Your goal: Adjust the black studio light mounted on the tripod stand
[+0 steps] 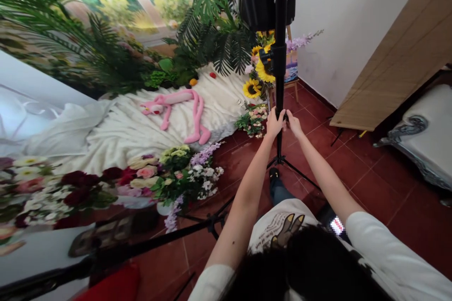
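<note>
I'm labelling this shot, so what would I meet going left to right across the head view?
Pink plush toy, sunflowers, black pole, right hand, white seat with carved silver frame.

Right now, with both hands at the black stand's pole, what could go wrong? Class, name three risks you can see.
The bulky black fixture sits high beside the slim pole, so the stand might tip.
The left hand and right hand are close together at the pole; fingers could get pinched.
A shoe is near the splayed legs and might catch one.
</note>
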A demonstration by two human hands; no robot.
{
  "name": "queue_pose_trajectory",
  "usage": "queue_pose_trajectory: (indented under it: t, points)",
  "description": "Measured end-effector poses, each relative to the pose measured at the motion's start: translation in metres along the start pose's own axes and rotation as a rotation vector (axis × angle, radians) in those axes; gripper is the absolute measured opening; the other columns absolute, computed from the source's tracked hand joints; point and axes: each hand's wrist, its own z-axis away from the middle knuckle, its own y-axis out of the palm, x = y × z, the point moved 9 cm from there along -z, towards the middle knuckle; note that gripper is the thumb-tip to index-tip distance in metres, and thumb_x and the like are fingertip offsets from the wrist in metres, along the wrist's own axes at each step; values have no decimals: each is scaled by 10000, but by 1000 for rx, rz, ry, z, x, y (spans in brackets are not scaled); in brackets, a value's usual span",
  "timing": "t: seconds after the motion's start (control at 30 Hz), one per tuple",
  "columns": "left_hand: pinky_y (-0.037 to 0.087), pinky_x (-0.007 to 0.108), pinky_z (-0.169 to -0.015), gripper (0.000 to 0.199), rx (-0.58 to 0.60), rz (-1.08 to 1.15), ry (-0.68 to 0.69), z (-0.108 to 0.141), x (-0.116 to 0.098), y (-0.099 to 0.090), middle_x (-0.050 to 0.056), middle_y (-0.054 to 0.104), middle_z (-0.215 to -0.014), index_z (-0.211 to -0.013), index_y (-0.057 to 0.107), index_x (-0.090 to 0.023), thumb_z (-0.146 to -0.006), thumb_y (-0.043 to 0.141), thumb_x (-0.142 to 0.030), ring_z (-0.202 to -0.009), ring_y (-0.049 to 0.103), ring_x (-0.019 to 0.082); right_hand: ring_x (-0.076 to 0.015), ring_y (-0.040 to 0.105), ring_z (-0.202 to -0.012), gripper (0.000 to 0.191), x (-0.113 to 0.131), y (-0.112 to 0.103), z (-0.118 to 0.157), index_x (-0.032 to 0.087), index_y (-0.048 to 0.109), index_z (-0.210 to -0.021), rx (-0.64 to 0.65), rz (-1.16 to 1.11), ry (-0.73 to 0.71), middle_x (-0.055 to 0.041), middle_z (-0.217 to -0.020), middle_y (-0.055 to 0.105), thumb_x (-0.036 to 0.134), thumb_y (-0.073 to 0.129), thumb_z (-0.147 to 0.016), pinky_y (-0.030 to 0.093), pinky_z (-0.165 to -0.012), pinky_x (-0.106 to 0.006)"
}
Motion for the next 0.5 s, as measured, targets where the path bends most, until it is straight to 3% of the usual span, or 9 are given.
queue_pose_trajectory:
  t: [0.13,0.23,0.37,0.43,0.5]
  points:
    - [443,390,-1090,436,-32,-3,-32,37,43,-21,140,634,-1261,-1258,582,-192,-928,585,-477,-1173,612,199,-96,523,-401,697,4,0,8,206,526,-511,-39,11,29,-40,-481,587,789,437,-882,457,-466,-237]
    - [447,385,-1085,403,-104,-71,-191,96,106,-71,172,627,-1282,-1271,568,-154,-943,545,-387,-1188,613,205,-111,563,-424,694,9,0,13,208,522,-521,-69,46,25,-53,-479,598,805,447,-868,473,-471,-235]
    - [469,374,-1058,311,-301,-225,-500,203,187,-183,176,665,-1229,-1184,597,-128,-943,500,-299,-1161,646,227,-128,599,-429,689,13,-1,18,211,513,-541,-156,43,-2,-63,-477,604,792,402,-893,496,-461,-239]
    - [490,366,-1028,264,-424,-307,-641,260,210,-246,152,697,-1147,-1117,610,-142,-930,508,-297,-1145,659,239,-125,600,-419,688,13,0,21,214,493,-565,-234,38,-22,-54,-483,600,785,337,-916,489,-439,-228]
    - [503,385,-1011,212,-596,-358,-777,316,219,-309,123,721,-1044,-1046,612,-165,-919,510,-301,-1135,666,259,-123,600,-416,662,14,2,25,222,471,-618,-335,67,-72,-31,-492,582,767,273,-938,471,-416,-215]
